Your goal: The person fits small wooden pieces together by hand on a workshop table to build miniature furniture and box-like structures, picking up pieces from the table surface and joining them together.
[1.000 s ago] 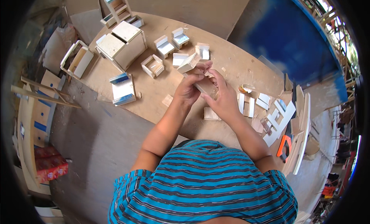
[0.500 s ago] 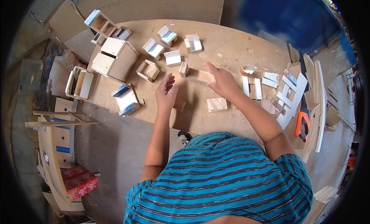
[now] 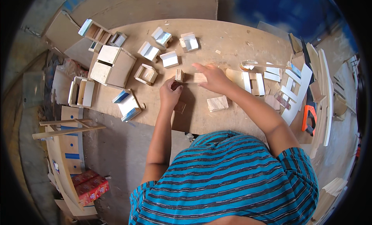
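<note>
My left hand (image 3: 170, 95) reaches over the bench with its fingers curled and thumb drawn in, at the near end of a small upright wooden block (image 3: 179, 74). My right hand (image 3: 216, 81) lies to the right of it, thumb and fingers spread over a flat wooden piece (image 3: 199, 77), part of which the hand hides. Whether it presses on that piece I cannot tell. A loose wooden block (image 3: 217, 103) rests nearer to me. Just beyond my hands stand a small white-faced wooden chair (image 3: 170, 59) and an open wooden frame (image 3: 146, 74).
Several more miniature chairs (image 3: 190, 42) stand farther back. A wooden cabinet (image 3: 112, 66) and a white-and-blue seat (image 3: 127, 105) are at left. On the right are an open pot (image 3: 247, 65), white slats (image 3: 273, 74) and an orange-handled saw (image 3: 309, 118). A red box (image 3: 90, 187) sits low at left.
My left hand has moved up to the small upright block, its fingers curling in. My right hand has shifted left, nearer to it. The whole view has turned slightly.
</note>
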`<state>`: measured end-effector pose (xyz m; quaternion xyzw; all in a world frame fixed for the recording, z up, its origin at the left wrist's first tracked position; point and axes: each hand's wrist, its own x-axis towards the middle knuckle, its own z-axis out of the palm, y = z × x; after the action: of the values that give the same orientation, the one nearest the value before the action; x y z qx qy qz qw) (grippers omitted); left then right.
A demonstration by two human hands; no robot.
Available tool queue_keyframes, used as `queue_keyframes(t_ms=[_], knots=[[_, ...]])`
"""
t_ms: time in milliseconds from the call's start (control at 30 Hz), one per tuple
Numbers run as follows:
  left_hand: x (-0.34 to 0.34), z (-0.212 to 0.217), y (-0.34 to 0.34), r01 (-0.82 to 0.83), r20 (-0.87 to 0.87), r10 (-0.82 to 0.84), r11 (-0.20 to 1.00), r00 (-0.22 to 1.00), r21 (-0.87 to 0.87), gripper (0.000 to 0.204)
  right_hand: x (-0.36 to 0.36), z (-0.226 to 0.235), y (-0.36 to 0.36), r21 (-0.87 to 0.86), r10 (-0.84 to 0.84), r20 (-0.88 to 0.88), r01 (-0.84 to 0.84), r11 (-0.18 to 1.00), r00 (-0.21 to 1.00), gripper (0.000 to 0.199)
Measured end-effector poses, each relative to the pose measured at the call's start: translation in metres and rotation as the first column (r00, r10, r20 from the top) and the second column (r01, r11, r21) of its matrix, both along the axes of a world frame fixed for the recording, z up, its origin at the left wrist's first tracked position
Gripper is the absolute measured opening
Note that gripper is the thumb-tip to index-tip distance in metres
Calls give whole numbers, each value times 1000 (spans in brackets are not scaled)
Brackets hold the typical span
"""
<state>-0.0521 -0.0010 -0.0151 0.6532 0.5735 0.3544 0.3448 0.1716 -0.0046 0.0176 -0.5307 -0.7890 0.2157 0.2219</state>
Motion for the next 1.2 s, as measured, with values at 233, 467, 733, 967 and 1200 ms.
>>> queue_keyframes(t_ms=[233,467,733,967,1200], knots=[[8,8,3,-5,-139,16,997,990,76,20,-7,-16,11,23,43,-148,-40,999,988,71],[6,4,6,15,-157,-4,997,988,70,15,-11,-18,7,-4,34,-134,-34,999,990,64],[6,7,8,19,-170,-1,994,985,105,17,-20,-17,9,65,89,-37,-87,994,995,44],[5,5,9,48,-230,-13,988,973,146,17,-27,-16,-2,93,45,69,-51,994,997,34],[5,-1,8,22,-198,19,979,980,204,15,-32,-22,-10,233,57,168,-96,968,984,31]])
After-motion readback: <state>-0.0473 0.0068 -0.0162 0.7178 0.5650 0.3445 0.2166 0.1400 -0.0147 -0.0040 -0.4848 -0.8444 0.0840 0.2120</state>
